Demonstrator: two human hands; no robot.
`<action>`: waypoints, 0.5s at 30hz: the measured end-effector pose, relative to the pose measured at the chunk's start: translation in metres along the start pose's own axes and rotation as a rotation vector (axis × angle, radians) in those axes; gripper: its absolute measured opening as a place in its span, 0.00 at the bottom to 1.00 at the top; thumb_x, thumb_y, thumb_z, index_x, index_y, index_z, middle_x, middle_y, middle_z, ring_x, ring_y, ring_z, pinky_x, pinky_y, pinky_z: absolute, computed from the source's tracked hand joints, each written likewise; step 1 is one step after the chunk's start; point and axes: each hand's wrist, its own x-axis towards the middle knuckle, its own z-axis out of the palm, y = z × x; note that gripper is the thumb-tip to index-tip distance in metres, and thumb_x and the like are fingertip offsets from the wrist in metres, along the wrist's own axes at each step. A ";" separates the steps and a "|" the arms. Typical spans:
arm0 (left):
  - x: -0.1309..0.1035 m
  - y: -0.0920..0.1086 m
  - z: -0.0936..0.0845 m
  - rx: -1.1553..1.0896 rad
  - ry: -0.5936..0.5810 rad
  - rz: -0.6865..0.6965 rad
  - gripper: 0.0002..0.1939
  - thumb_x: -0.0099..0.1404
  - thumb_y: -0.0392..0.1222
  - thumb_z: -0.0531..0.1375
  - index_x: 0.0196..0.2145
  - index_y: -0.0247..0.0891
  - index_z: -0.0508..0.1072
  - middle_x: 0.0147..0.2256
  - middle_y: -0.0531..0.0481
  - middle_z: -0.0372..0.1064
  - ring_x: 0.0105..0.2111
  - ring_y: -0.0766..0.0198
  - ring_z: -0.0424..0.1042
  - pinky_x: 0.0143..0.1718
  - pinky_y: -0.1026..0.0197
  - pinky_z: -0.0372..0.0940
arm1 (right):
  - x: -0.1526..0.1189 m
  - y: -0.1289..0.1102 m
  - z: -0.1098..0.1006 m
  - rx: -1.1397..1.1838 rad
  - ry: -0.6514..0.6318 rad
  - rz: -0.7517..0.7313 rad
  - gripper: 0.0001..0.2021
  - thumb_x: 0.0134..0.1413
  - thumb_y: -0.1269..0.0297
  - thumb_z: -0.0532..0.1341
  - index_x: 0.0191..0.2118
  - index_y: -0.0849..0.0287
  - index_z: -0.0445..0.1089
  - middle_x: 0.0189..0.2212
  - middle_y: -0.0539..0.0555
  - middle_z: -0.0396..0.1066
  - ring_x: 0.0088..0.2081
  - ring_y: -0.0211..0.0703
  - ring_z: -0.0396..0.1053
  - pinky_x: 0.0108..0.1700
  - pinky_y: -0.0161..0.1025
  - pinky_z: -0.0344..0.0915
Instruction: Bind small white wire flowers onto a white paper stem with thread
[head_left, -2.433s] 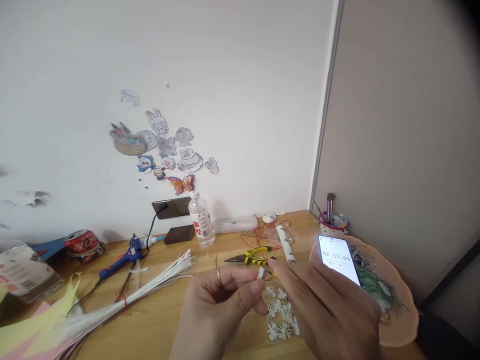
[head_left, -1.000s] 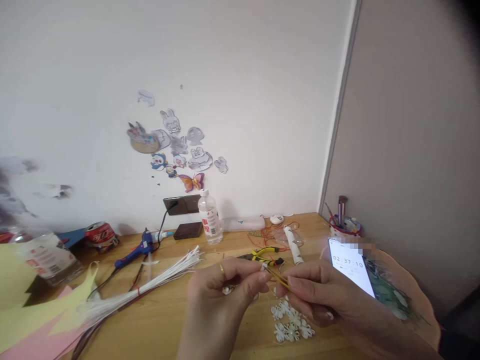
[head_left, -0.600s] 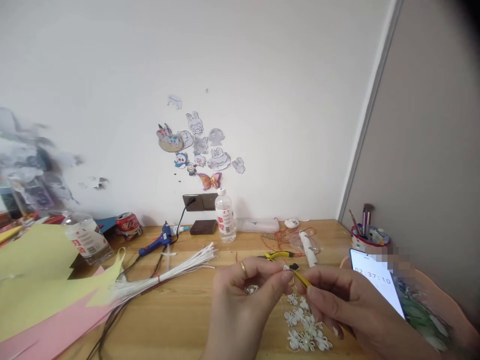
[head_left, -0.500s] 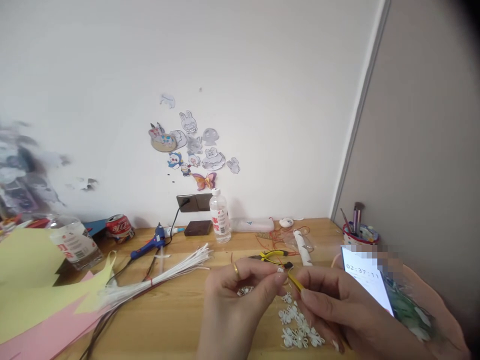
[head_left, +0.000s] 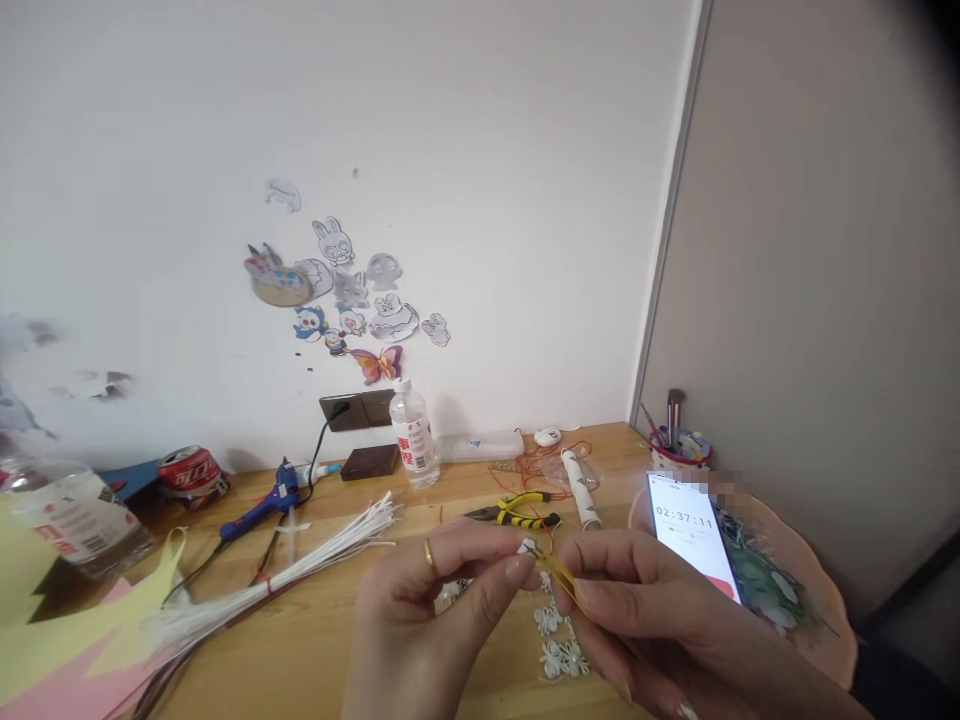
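My left hand (head_left: 442,605), with a ring on one finger, pinches a small white piece (head_left: 527,547) between thumb and forefinger. Fingers of my right hand (head_left: 649,595) close around a pair of gold-yellow tweezers (head_left: 561,574), whose tips meet the white piece. Whether the tips grip it is too small to tell. Below the hands, several white looped knot ornaments (head_left: 564,658) lie on the wooden table, partly covered by my right hand. Behind my left fingers sits a small cluster of beads or ornaments (head_left: 450,594), mostly hidden.
Yellow-black pliers (head_left: 517,510) and a white patterned roll (head_left: 581,488) lie behind the hands. To the left are white stems (head_left: 300,570), a blue glue gun (head_left: 262,505), a can (head_left: 191,475) and bottles. A phone (head_left: 694,540) showing a timer stands at right.
The camera view has turned right, so everything sits further left in the picture. Both hands remain together, and the tweezer tips now show more plainly against the white piece.
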 end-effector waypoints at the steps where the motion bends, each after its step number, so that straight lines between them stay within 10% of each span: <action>1: 0.001 0.000 -0.001 0.003 -0.010 0.002 0.07 0.45 0.32 0.64 0.20 0.44 0.77 0.21 0.56 0.74 0.22 0.68 0.70 0.24 0.72 0.64 | 0.000 0.000 0.000 0.015 -0.001 0.001 0.10 0.48 0.61 0.57 0.29 0.64 0.61 0.15 0.46 0.62 0.10 0.21 0.48 0.12 0.25 0.38; 15: 0.004 -0.003 -0.004 -0.002 -0.031 -0.017 0.08 0.49 0.32 0.63 0.23 0.46 0.77 0.23 0.57 0.74 0.25 0.69 0.70 0.26 0.73 0.63 | 0.001 0.000 -0.004 0.009 -0.061 0.040 0.12 0.53 0.62 0.52 0.29 0.65 0.65 0.12 0.45 0.61 0.09 0.23 0.46 0.12 0.27 0.39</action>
